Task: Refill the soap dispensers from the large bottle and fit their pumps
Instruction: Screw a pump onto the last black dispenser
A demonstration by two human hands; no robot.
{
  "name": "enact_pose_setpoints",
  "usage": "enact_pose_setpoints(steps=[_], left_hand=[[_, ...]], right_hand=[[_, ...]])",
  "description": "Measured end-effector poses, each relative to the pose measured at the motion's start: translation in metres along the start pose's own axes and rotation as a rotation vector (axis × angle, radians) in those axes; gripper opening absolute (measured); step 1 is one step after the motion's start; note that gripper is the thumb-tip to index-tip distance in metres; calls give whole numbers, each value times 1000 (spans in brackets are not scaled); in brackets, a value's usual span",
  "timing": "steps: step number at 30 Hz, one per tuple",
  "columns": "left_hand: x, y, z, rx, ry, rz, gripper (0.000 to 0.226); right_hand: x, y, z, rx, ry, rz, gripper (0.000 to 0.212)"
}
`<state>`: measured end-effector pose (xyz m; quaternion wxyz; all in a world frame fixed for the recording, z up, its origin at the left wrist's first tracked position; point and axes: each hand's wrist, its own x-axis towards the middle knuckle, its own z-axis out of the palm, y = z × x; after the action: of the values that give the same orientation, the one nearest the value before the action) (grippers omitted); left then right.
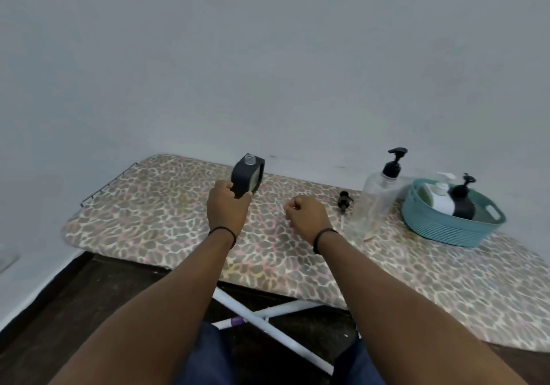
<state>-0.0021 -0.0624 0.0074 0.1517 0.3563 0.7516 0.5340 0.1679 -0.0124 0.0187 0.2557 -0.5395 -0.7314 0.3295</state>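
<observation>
Forearms are reaching over the ironing board (166,224); left hand (227,206) is gripping the uncapped black dispenser (247,176) low on its likely slick, light body, right hand (306,215) is hovering fisted, holding nothing.

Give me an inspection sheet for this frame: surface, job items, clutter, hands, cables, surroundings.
Surface: patterned ironing board, on a white folding frame.
Job's things: dark dispenser, neck open, no pump; loose pump lying flat; clear pump bottle; teal basket holding more bottles.
Clutter: nothing seen.
Grip: left hand holds the dispenser; right hand curled, holding nothing.
Cables: nothing seen.
Surroundings: plain wall, dark floor.
</observation>
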Motion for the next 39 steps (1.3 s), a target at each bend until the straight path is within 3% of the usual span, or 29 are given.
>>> enact_pose_setpoints(steps=[5, 7, 9, 13, 16, 25, 28, 31, 33, 39], left_hand=[[30, -9, 27, 38, 27, -27, 92], [42, -15, 38, 16, 15, -36, 99], [52, -21, 48, -36, 30, -17, 89], [57, -35, 61, -78, 74, 66, 46], [59, -44, 66, -52, 132, 100, 32], [38, -36, 67, -97, 91, 91, 28], [22, -32, 70, -125, 9, 123, 27], [13, -31, 74, -157, -102, 133, 29], [13, -33, 76, -173, -171, 144, 35], [26, -43, 71, -258, -312, 118, 45]], right_hand=[[20, 30, 30, -62, 49, 47, 17], [31, 42, 32, -109, 104, 45, 15], [45, 51, 34, -151, 143, 39, 15], [60, 64, 44, -274, 195, -21, 11], [62, 68, 50, -311, 225, -66, 11], [54, 64, 42, -150, 253, -8, 13], [51, 64, 30, -37, 373, -12, 12], [59, 74, 13, -244, 593, -118, 22], [70, 79, 5, -395, 646, -73, 28], [98, 79, -3, -539, 355, 291, 43]])
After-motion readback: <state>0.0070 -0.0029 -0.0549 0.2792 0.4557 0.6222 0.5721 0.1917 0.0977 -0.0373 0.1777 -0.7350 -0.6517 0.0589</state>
